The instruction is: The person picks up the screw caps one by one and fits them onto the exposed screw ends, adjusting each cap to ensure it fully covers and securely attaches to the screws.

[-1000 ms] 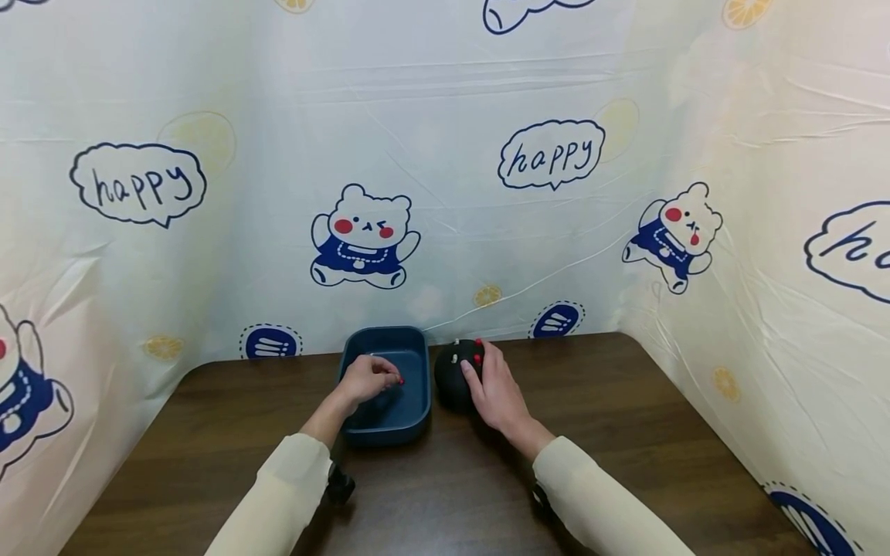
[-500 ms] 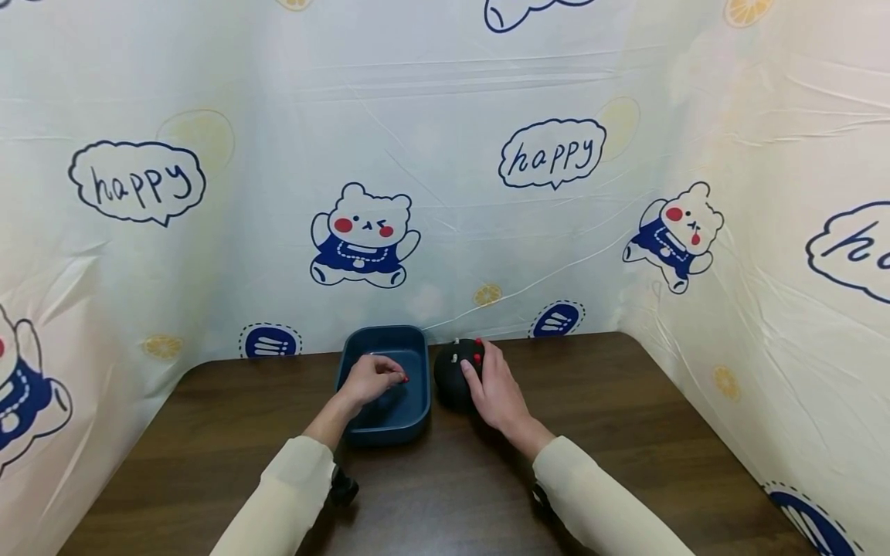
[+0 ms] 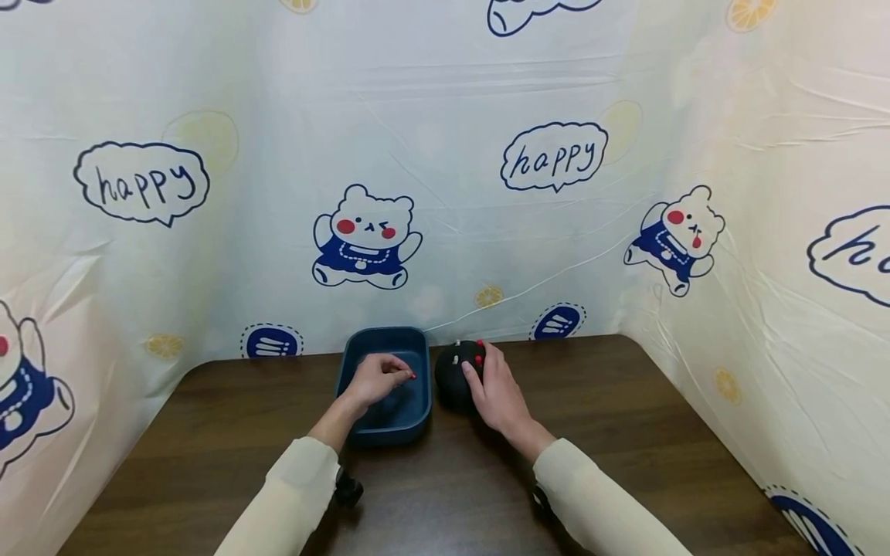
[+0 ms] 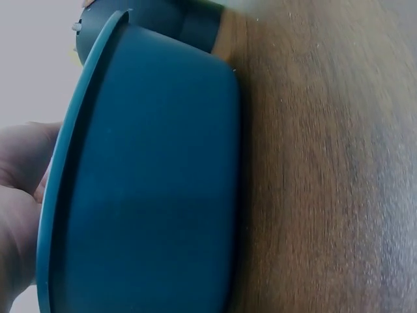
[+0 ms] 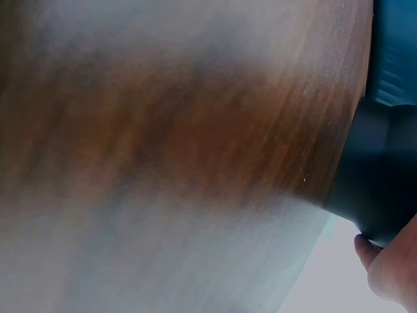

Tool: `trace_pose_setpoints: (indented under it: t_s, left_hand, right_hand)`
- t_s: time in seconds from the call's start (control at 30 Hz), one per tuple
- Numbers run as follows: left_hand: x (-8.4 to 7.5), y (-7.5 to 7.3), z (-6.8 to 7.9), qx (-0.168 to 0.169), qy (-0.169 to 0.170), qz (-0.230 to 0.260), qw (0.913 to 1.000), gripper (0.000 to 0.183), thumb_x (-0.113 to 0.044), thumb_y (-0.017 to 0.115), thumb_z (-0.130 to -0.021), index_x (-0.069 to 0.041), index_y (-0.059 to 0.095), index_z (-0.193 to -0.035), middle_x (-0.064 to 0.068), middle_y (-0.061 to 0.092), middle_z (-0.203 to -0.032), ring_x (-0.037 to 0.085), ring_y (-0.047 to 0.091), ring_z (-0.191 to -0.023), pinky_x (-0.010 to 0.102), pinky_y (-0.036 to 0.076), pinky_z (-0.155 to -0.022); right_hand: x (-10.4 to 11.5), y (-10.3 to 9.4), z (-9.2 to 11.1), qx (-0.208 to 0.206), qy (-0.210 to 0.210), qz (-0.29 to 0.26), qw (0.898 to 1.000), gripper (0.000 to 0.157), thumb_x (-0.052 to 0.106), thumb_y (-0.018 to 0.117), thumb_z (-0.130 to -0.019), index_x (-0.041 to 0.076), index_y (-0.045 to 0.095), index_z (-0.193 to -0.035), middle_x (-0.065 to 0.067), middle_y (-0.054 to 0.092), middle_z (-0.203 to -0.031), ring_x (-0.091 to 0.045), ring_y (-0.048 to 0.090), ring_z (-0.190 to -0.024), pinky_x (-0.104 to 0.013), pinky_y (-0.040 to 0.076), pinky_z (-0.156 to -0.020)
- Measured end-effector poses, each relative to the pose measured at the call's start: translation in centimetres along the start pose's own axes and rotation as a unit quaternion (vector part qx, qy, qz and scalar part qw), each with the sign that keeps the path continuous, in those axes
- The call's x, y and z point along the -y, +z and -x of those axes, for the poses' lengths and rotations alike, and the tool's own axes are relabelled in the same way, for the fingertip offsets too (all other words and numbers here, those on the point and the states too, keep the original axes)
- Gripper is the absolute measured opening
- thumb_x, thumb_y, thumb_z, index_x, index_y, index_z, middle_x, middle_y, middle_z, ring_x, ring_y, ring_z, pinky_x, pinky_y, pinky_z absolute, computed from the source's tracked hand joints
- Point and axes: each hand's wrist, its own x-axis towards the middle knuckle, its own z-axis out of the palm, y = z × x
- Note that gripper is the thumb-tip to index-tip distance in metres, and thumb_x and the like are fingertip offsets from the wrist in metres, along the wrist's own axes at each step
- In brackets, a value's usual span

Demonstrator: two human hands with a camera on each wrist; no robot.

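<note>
Cream is the colour of the left sleeve (image 3: 285,494), which sits just behind the left grip (image 3: 378,378), on the person's side. A small black thing (image 3: 349,489) sticks out by its cuff. The left grip is over the blue box (image 3: 398,421), and its thumb and finger pinch a tiny red bit (image 3: 413,376). Under the left grip, the box stands on the brown table (image 3: 229,440). I cannot tell if the left grip touches the box. Right of the box, between the left grip and the right grip (image 3: 501,395), is a black round thing (image 3: 455,390). Two white knobs (image 3: 456,360) poke out of it, and two red knobs (image 3: 478,360) poke out close to the right grip's fingers. The right grip bends around the right side of the black round thing and holds it, thumb on the near side. The right sleeve (image 3: 598,494) is behind the right grip. Past both grips hangs a pale cloth (image 3: 452,100) with bears and the word "happy" on it.
</note>
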Motion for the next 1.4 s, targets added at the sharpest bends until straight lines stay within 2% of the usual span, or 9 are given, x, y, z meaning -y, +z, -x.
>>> trace_pose_setpoints:
  t_s: [0.23, 0.47, 0.73, 0.93, 1.2, 1.4]
  left_hand:
    - [-0.3, 0.7, -0.3, 0.001, 0.015, 0.005, 0.9999, 0.010, -0.015, 0.068, -0.100, -0.009, 0.075, -0.103, 0.005, 0.073, -0.104, 0.029, 0.063, -0.097, 0.033, 0.052, -0.079]
    - [-1.0, 1.1, -0.7, -0.003, 0.026, 0.007, 0.9996, 0.008, -0.015, 0.070, -0.098, -0.010, 0.076, -0.101, 0.004, 0.073, -0.102, 0.023, 0.060, -0.090, 0.033, 0.051, -0.077]
    - [-1.5, 1.2, -0.5, -0.011, 0.024, 0.008, 0.9996, 0.008, -0.013, 0.070, -0.098, -0.009, 0.076, -0.102, 0.005, 0.072, -0.101, 0.024, 0.059, -0.087, 0.032, 0.051, -0.075]
    - [-2.1, 1.3, -0.6, -0.024, 0.036, 0.012, 0.9990, 0.010, -0.013, 0.070, -0.098, -0.009, 0.075, -0.105, 0.007, 0.072, -0.102, 0.031, 0.062, -0.088, 0.032, 0.053, -0.072]
    - [-3.0, 1.5, -1.1, -0.052, 0.045, 0.010, 0.9976, 0.011, -0.018, 0.070, -0.099, -0.012, 0.075, -0.107, 0.005, 0.073, -0.103, 0.027, 0.061, -0.085, 0.031, 0.055, -0.064]
    - [-4.0, 1.7, -1.2, -0.067, 0.071, -0.001, 0.9952, 0.012, -0.017, 0.070, -0.099, -0.012, 0.077, -0.107, 0.003, 0.074, -0.102, 0.024, 0.062, -0.090, 0.036, 0.055, -0.079]
  right_hand:
    - [-0.1, 0.1, 0.2, -0.003, 0.000, 0.000, 1.000, 0.074, 0.064, 0.033, -0.105, 0.011, 0.029, -0.156, -0.014, 0.037, -0.156, -0.029, 0.047, -0.135, -0.051, 0.039, -0.114]
    - [-0.1, 0.1, 0.2, -0.040, -0.029, 0.003, 0.999, 0.068, 0.056, 0.037, -0.107, 0.007, 0.034, -0.154, -0.016, 0.042, -0.152, -0.032, 0.048, -0.136, -0.052, 0.044, -0.109]
    - [-0.2, 0.3, 0.3, -0.031, -0.023, -0.001, 0.999, 0.069, 0.057, 0.036, -0.107, 0.007, 0.033, -0.154, -0.016, 0.041, -0.153, -0.031, 0.048, -0.135, -0.052, 0.044, -0.110]
    - [-0.1, 0.2, 0.3, -0.036, -0.029, 0.001, 0.999, 0.068, 0.057, 0.037, -0.107, 0.007, 0.034, -0.154, -0.015, 0.042, -0.152, -0.031, 0.049, -0.133, -0.051, 0.044, -0.109]
    - [0.0, 0.0, 0.2, -0.028, -0.023, 0.001, 0.999, 0.070, 0.058, 0.035, -0.107, 0.007, 0.033, -0.155, -0.015, 0.041, -0.154, -0.031, 0.048, -0.135, -0.051, 0.044, -0.109]
    - [0.0, 0.0, 0.0, -0.019, -0.016, 0.002, 1.000, 0.073, 0.061, 0.033, -0.106, 0.008, 0.031, -0.156, -0.014, 0.039, -0.155, -0.030, 0.047, -0.136, -0.050, 0.043, -0.111]
